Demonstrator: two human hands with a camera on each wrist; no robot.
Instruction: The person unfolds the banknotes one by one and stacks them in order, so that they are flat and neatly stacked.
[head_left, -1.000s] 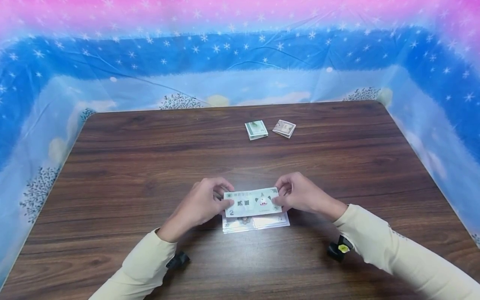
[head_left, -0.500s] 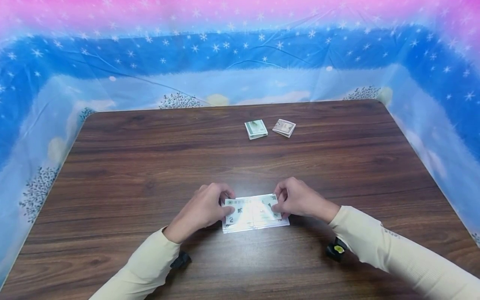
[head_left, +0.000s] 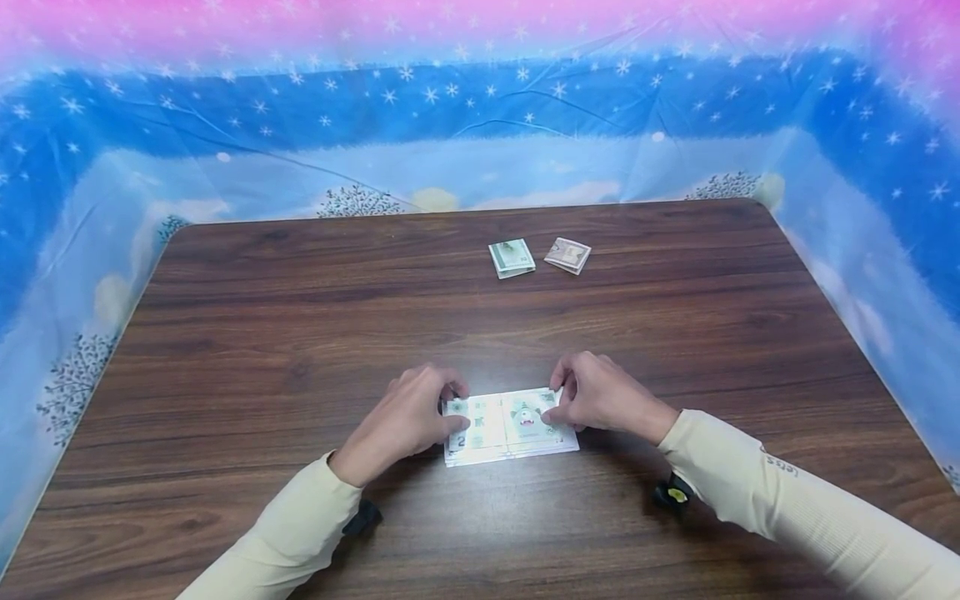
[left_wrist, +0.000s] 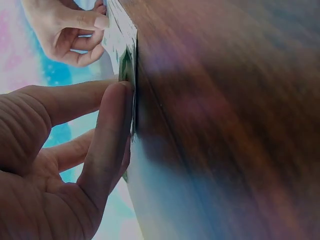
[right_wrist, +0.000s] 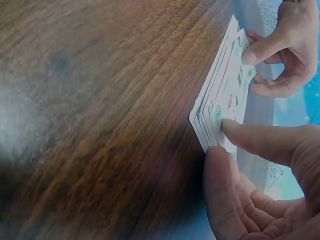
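A pale green play banknote (head_left: 527,413) printed with a 2 and a small cartoon figure lies over a stack of banknotes (head_left: 480,457) at the near middle of the table, part of it washed out by glare. My left hand (head_left: 408,421) pinches its left end, thumb on the printed face and fingers curled at the edge. At the other end, my right hand (head_left: 606,402) pinches the note with thumb on top. From the right wrist view, the layered corners of the stack (right_wrist: 201,125) fan slightly below the thumb (right_wrist: 260,140).
Two folded banknotes lie toward the back of the brown wooden table (head_left: 300,333): a green one (head_left: 512,258) and a brownish one (head_left: 568,255) to its right. A snowflake-patterned cloth (head_left: 480,108) hangs round the table's back and sides.
Both hands have lowered the green banknote toward me onto the stack, so that it covers more of the notes beneath. Over the last half second they barely move.
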